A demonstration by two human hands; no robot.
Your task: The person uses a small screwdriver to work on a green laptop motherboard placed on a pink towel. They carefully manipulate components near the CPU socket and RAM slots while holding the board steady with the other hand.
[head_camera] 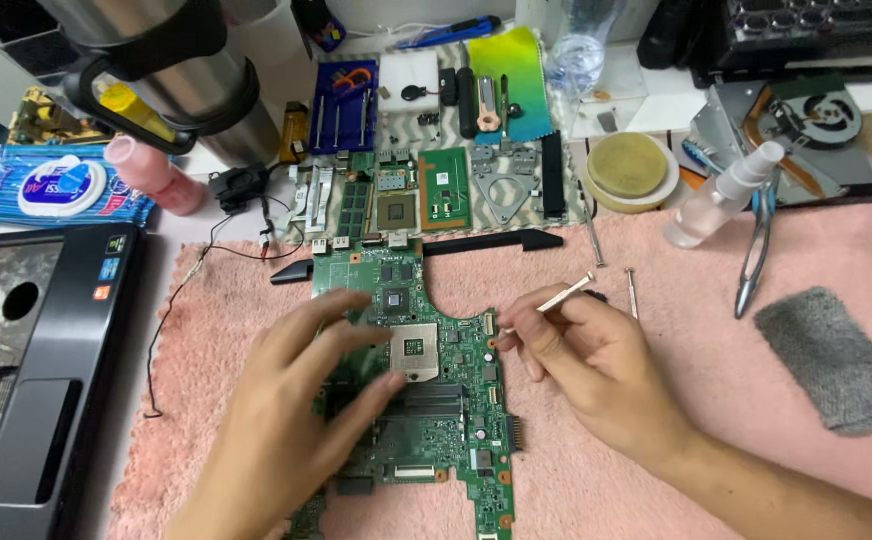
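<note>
A white worktop (646, 100) fills the view, most of it covered by a fuzzy pink mat (736, 400). Light falls evenly and brightly from above, with soft shadows. No wall, floor or window shows clearly.

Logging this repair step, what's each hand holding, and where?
Right hand pinches a thin metal tool at its lower end. Left hand holds nothing, resting on the circuit board.

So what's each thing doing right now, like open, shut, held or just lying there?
Left hand: open, resting on the motherboard.
Right hand: shut on a thin metal tool.
Motherboard: bare, flat on the pink towel.
Processor socket: empty.
Spray bottle: lying tilted.
Pliers: lying untouched.
</note>
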